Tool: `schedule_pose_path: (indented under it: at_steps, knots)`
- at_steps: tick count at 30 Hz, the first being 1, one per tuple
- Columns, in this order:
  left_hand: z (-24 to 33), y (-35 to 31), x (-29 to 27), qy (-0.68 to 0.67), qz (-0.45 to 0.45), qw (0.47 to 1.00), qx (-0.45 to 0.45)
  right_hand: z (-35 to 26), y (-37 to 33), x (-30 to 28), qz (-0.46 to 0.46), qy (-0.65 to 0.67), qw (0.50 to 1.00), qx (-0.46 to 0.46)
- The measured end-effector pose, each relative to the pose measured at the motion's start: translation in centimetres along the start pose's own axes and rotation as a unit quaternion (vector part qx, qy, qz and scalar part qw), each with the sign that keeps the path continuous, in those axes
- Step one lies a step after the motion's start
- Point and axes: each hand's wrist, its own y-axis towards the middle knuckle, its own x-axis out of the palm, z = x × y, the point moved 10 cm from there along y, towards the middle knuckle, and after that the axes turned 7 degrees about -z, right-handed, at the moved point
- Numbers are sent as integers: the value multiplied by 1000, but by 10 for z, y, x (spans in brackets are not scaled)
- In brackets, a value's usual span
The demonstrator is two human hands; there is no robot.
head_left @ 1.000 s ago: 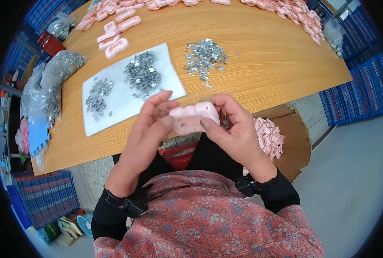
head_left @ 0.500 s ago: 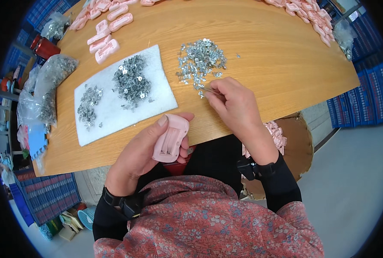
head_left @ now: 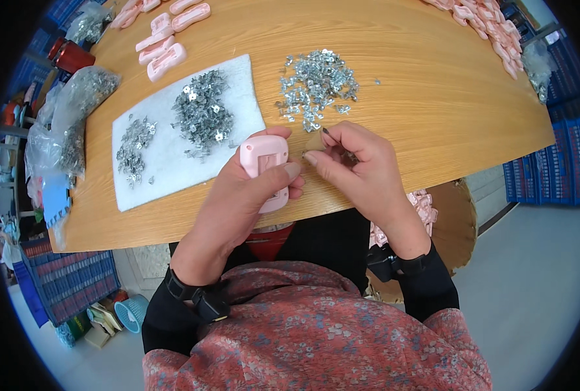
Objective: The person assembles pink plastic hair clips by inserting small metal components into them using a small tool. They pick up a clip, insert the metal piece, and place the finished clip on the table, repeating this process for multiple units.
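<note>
My left hand is closed round a pale pink plastic housing. It is a rounded oblong shell with a recessed slot and small holes, its top end pointing away from me. My thumb lies across its middle. Just right of the housing, my right hand is curled, with thumb and forefinger bent toward each other. Something small and dark shows among its fingers, too hidden to name. Beyond that hand lies a loose pile of small shiny metal pieces on the wooden table.
A white foam sheet carries a large heap of metal parts and a smaller one. Pink housings lie at the far left, more at the far right. Plastic bags of parts line the left edge. A carton stands below right.
My right hand has drawn back from the metal pile toward the housing; the thin tool it held there no longer shows clearly. My left hand has raised and turned the housing, thumb now across it.
</note>
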Motion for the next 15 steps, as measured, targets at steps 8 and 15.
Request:
schedule_pose_path:
  at_steps: [8, 15]
  knots:
    - [0, 0, -1, -17, 14, 1000, 12, -15, -1, 8, -8, 1, 998, -60]
    - [1, -3, -1, -42, 26, 999, 12, -26, -4, 12, -7, -76, 988, -131]
